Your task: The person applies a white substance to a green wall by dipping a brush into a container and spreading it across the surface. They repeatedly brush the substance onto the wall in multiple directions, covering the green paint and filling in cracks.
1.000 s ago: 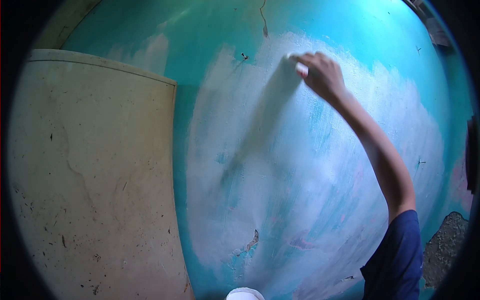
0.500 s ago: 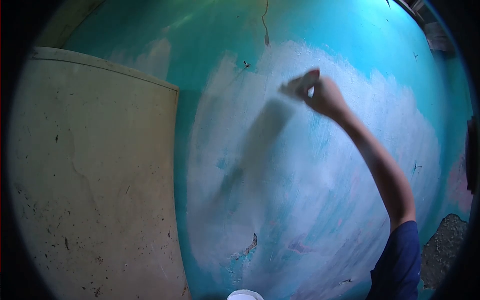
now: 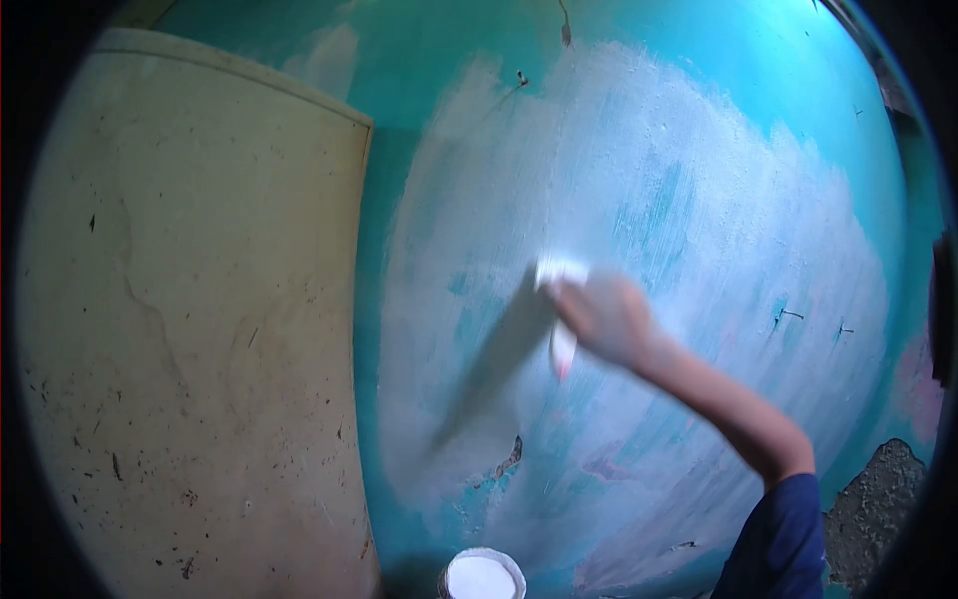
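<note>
The brush (image 3: 563,349) lies just left of my palm, its long axis close to upright: the white head is at the top, seemingly against the wall (image 3: 649,130), and the handle drops below my fingers to a pinkish tip. My right hand (image 3: 611,314) has it pinched near where head meets handle, fingers closed; motion blur hides how each finger sits. My forearm comes in from the lower right, out of a dark blue sleeve (image 3: 783,529), so the brush lies at the far upper-left end of my reach. Around the head spreads a streaky whitish coat over turquoise, and the shadow (image 3: 489,364) slants down to the left. Below the handle and somewhat left sits a tub (image 3: 520,572) of white stuff, well apart from the brush. Farther left stands a pale, speckled panel (image 3: 220,299). My left hand is out of view, so I cannot tell its grip.
</note>
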### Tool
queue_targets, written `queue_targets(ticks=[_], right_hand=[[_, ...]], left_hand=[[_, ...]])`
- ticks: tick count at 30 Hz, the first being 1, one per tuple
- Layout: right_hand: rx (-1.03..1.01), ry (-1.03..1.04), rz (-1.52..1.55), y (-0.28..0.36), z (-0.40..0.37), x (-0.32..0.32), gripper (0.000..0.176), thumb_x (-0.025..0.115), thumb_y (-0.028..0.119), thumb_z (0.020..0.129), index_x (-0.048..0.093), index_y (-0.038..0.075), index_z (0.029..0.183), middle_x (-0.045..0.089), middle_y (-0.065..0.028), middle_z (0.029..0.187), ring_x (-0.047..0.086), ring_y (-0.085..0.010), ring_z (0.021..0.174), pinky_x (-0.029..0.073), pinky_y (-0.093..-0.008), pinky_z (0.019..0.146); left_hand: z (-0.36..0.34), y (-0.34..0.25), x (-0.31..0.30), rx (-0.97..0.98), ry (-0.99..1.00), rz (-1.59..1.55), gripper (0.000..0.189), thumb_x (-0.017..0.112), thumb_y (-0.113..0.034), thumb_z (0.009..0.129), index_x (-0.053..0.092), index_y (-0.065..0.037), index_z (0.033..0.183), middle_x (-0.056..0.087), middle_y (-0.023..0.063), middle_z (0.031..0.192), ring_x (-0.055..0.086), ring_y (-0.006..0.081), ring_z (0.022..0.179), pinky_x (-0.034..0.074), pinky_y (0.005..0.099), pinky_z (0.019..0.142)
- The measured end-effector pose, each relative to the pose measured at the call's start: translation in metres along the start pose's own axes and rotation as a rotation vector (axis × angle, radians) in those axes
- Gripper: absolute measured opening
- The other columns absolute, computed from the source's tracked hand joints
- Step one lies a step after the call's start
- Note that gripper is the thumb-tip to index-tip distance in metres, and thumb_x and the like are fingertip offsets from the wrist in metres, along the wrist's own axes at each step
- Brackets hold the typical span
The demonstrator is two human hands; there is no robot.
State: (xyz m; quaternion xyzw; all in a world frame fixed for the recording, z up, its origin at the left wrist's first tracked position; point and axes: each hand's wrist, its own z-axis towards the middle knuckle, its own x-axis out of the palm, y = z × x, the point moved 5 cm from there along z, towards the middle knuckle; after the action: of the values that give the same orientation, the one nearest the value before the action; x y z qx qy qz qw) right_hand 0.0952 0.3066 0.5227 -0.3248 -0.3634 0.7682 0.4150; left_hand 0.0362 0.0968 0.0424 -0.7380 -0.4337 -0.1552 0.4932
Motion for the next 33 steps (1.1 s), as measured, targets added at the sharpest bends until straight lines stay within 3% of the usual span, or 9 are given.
queue_targets(ticks=[3, 6, 12, 15, 18, 20, 25, 29, 33], right_hand=[[-0.004, 0.053, 0.17, 0.093, -0.057, 0.005, 0.026, 0.066, 0.015, 0.08, 0.064, 0.01, 0.106, 0.065, -0.0041, 0.084, 0.062, -0.0201, 0.069, 0.05, -0.0352, 0.055], [0.133, 0.312, 0.457, 0.089, -0.062, 0.01, 0.035, 0.066, 0.013, 0.072, 0.065, 0.01, 0.107, 0.066, -0.0058, 0.09, 0.064, -0.0222, 0.074, 0.051, -0.0351, 0.062], [0.687, 0.098, 0.387, -0.114, -0.002, 0.002, 0.022, 0.072, 0.026, 0.081, 0.074, 0.017, 0.102, 0.071, -0.0097, 0.082, 0.069, -0.0247, 0.072, 0.054, -0.0377, 0.069], [0.661, -0.167, 0.123, -0.161, 0.042, -0.041, 0.018, 0.062, 0.022, 0.09, 0.073, 0.019, 0.103, 0.072, -0.0071, 0.091, 0.069, -0.0226, 0.08, 0.054, -0.0363, 0.069], [0.49, -0.241, -0.061, -0.138, 0.038, -0.045, 0.023, 0.062, 0.01, 0.084, 0.071, 0.016, 0.104, 0.069, -0.0083, 0.085, 0.065, -0.026, 0.076, 0.053, -0.0375, 0.069], [0.265, -0.164, -0.179, -0.08, 0.012, -0.029, 0.029, 0.062, 0.011, 0.078, 0.068, 0.018, 0.106, 0.065, 0.0007, 0.083, 0.061, -0.0177, 0.072, 0.048, -0.0362, 0.061], [0.018, -0.004, 0.058, 0.092, -0.076, 0.0, 0.032, 0.065, 0.014, 0.077, 0.065, 0.004, 0.107, 0.067, -0.0073, 0.093, 0.059, -0.0139, 0.066, 0.048, -0.0291, 0.057], [0.156, 0.358, 0.456, 0.088, -0.078, 0.001, 0.027, 0.065, 0.012, 0.075, 0.066, 0.009, 0.103, 0.066, -0.0068, 0.089, 0.063, -0.0224, 0.075, 0.052, -0.0354, 0.065], [0.568, 0.285, 0.556, -0.044, -0.032, -0.021, 0.02, 0.072, 0.021, 0.079, 0.071, 0.013, 0.097, 0.07, -0.0114, 0.09, 0.067, -0.0279, 0.086, 0.054, -0.0398, 0.075]], left_hand=[[0.003, 0.0, -0.004, -0.023, -0.003, -0.021, 0.04, 0.064, -0.016, 0.087, 0.054, 0.004, 0.121, 0.062, 0.0135, 0.109, 0.061, 0.0247, 0.102, 0.05, 0.042, 0.095], [-0.01, -0.014, 0.001, 0.045, 0.017, -0.045, 0.037, 0.064, -0.012, 0.086, 0.056, 0.004, 0.118, 0.062, 0.0136, 0.11, 0.061, 0.0247, 0.101, 0.05, 0.0408, 0.096], [-0.007, -0.012, -0.009, 0.007, 0.044, -0.046, 0.038, 0.064, -0.013, 0.086, 0.056, 0.002, 0.12, 0.062, 0.0139, 0.111, 0.061, 0.0254, 0.102, 0.051, 0.0404, 0.093], [-0.01, -0.017, -0.008, 0.049, 0.07, -0.039, 0.041, 0.065, -0.013, 0.085, 0.055, 0.002, 0.122, 0.062, 0.013, 0.111, 0.061, 0.0254, 0.102, 0.051, 0.0402, 0.092], [-0.001, -0.011, -0.016, 0.078, 0.006, -0.059, 0.041, 0.065, -0.013, 0.085, 0.054, 0.002, 0.122, 0.062, 0.0129, 0.11, 0.061, 0.0255, 0.103, 0.051, 0.04, 0.092], [0.004, -0.005, -0.02, 0.059, 0.0, -0.051, 0.041, 0.065, -0.013, 0.085, 0.054, 0.002, 0.122, 0.062, 0.0129, 0.11, 0.061, 0.0254, 0.102, 0.051, 0.0398, 0.092], [0.005, -0.004, -0.017, 0.002, 0.028, -0.065, 0.041, 0.065, -0.011, 0.085, 0.054, 0.002, 0.122, 0.061, 0.0131, 0.109, 0.061, 0.0247, 0.101, 0.051, 0.0388, 0.092], [0.005, 0.003, -0.017, -0.026, 0.05, -0.057, 0.041, 0.066, -0.011, 0.084, 0.055, 0.002, 0.122, 0.062, 0.0123, 0.108, 0.062, 0.0235, 0.099, 0.051, 0.0378, 0.091], [-0.001, 0.001, -0.008, 0.009, 0.058, -0.03, 0.04, 0.066, -0.011, 0.084, 0.056, 0.001, 0.121, 0.063, 0.0123, 0.108, 0.062, 0.0234, 0.097, 0.052, 0.0375, 0.089]])
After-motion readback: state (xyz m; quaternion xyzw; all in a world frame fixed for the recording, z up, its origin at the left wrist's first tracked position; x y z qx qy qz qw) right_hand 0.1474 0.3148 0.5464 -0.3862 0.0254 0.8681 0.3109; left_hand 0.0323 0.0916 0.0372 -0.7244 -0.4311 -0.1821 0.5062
